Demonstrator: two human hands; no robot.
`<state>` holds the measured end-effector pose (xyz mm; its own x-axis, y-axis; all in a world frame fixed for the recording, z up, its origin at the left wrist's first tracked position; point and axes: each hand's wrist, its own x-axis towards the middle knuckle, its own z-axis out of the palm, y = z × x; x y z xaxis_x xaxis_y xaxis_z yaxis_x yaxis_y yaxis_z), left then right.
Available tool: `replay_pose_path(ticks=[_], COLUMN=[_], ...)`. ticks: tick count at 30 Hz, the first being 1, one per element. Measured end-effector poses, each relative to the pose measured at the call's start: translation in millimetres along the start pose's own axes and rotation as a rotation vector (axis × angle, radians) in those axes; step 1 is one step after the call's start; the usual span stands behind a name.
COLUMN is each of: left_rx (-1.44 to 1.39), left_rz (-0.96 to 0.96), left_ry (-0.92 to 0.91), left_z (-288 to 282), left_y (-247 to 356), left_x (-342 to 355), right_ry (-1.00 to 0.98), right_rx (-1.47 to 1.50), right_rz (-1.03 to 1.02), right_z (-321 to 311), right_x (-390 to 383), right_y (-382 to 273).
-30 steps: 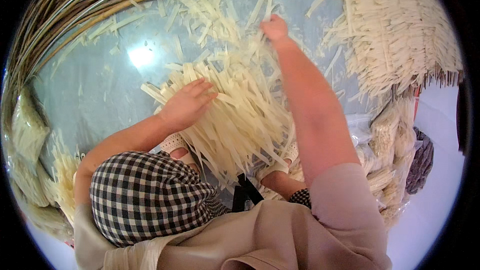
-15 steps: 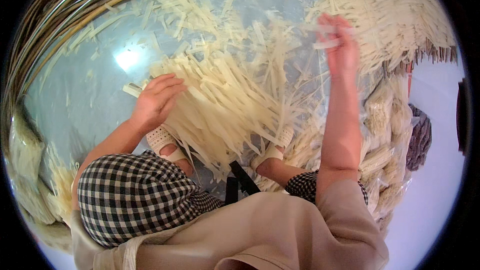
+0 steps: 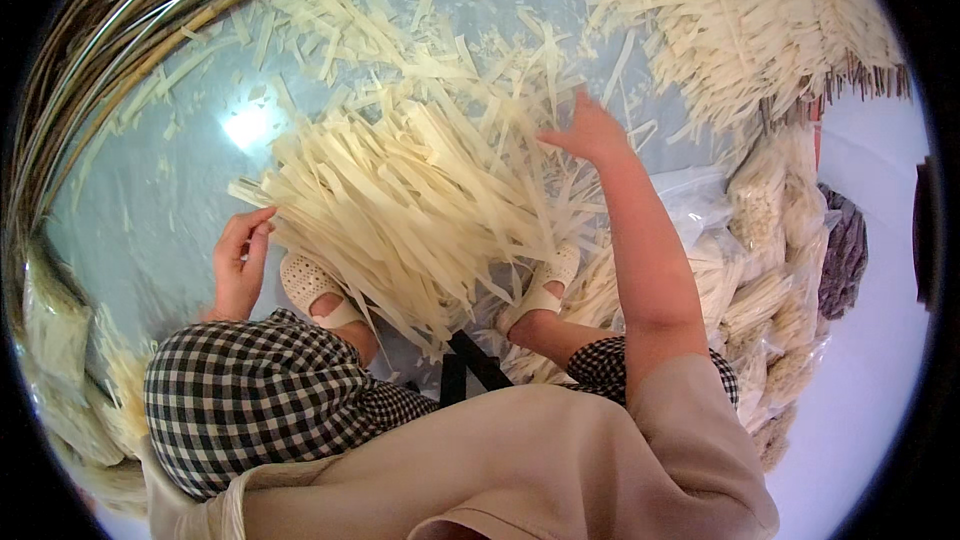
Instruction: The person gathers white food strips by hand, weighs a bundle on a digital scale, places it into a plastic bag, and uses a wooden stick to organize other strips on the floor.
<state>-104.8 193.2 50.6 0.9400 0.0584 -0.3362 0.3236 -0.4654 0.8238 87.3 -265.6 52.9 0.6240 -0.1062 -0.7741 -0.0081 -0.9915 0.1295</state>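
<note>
A loose heap of long, flat, cream-coloured strips (image 3: 400,190) lies on the floor in front of me, its lower end between my feet. My left hand (image 3: 238,258) is at the heap's left edge, fingers curled and their tips drawn close to the thumb. Anything pinched between those tips is too small to make out. At the heap's upper right, my right hand (image 3: 592,130) reaches over the scattered strips with thumb and forefinger spread apart. No strip shows in it.
Long thin rods (image 3: 110,30) curve along the far left. A broad layered stack of pale strips (image 3: 770,10) fills the far right. Clear plastic bags of strips (image 3: 765,230) stand at right, with another bag (image 3: 55,310) at left. Scraps litter the grey floor (image 3: 150,180).
My right hand has come left and nearer from the far right stack; the pale strips it held are no longer in it. My left hand has drawn back left, off the heap's top.
</note>
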Motion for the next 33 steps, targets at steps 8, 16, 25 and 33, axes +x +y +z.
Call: replay_pose_path(ticks=[8, 16, 25, 33], left_rx=[-0.501, -0.644, -0.075, 0.484], left_rz=[-0.999, -1.0, -0.739, 0.879], left_ry=[-0.516, -0.642, -1.085, -0.579], left_z=[12.2, 36.4, -6.4, 77.2], left_y=[-28.2, -3.8, 51.1, 54.5], left_x=[-30.1, -3.0, 35.9, 62.8], right_ry=[0.355, 0.503, 0.13, -0.038], right_rx=[0.263, 0.327, 0.446, 0.253], right_rz=[-0.237, -0.105, -0.495, -0.616], right_z=[46.1, 54.9, 110.1, 141.4], right_x=[27.9, 17.0, -64.4, -133.2], right_y=[-39.5, -53.9, -106.7, -152.2])
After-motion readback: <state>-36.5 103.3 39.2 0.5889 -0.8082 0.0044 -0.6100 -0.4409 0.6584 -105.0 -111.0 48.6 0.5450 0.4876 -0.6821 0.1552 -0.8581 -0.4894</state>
